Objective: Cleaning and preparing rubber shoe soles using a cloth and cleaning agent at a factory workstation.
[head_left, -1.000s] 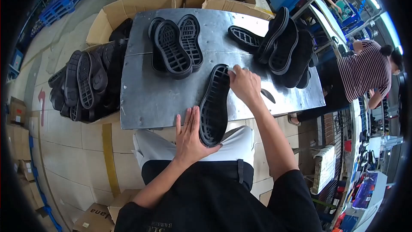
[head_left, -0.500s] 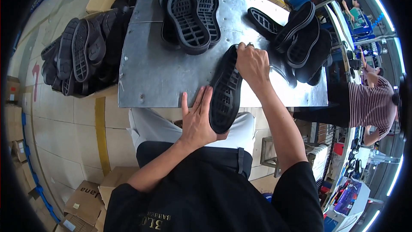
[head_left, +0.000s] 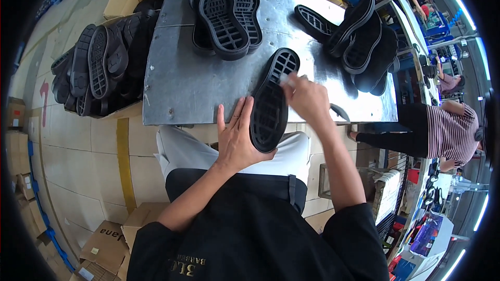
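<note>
A black shoe sole (head_left: 269,117) with a grid of hollows leans over the table's near edge. My left hand (head_left: 235,138) grips its near end, fingers along the left side and thumb at the bottom rim. Above the sole's middle, at its right edge, my right hand (head_left: 311,101) is closed, slightly blurred. A small whitish tip (head_left: 285,78) pokes out of its fingers; the kind of thing is unclear. Beside that hand a curved dark strip (head_left: 339,112) shows; whether it is held cannot be told. Farther off, several soles (head_left: 224,21) lie overlapping.
The metal-topped table (head_left: 182,88) carries another heap of black soles (head_left: 364,52) at right. Left of it stands a carton packed with soles (head_left: 99,62). More cardboard boxes (head_left: 104,242) sit on the floor at lower left. A person in a striped shirt (head_left: 450,130) stands at right.
My right hand has moved from the sole's far end toward me, down its right edge. The far end's grid now shows. The left hand keeps its hold, the sole shifting slightly nearer.
</note>
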The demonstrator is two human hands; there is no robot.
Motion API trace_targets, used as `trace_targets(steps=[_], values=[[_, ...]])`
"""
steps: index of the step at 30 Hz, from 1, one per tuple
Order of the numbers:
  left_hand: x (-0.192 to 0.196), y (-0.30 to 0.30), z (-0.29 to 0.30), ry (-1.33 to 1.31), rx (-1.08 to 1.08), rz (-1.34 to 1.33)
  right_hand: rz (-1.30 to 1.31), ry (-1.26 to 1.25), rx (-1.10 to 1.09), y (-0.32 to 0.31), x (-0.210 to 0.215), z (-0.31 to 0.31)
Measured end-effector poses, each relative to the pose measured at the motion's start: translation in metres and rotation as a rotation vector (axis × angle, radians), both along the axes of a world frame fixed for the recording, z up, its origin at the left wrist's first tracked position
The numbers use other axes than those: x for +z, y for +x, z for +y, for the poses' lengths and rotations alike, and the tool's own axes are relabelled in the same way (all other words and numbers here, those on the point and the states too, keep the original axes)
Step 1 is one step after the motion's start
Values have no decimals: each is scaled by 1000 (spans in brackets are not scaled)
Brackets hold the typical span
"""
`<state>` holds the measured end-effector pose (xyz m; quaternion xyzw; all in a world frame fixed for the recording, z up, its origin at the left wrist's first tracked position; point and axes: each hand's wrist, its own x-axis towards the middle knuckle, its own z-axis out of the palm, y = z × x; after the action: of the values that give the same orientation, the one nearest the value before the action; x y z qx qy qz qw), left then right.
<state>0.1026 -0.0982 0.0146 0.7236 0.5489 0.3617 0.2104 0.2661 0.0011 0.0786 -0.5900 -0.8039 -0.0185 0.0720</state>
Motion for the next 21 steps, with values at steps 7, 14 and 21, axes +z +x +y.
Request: trace_targets(steps=[7, 14, 21], values=[[-3, 0, -1, 31, 12, 28, -265, 82, -91, 4, -2, 65], [-7, 1, -1, 61, 1, -29, -325, 230, 34, -26, -3, 60], [-8, -1, 3, 34, -2, -51, -318, 221, 149, -26, -6, 48]])
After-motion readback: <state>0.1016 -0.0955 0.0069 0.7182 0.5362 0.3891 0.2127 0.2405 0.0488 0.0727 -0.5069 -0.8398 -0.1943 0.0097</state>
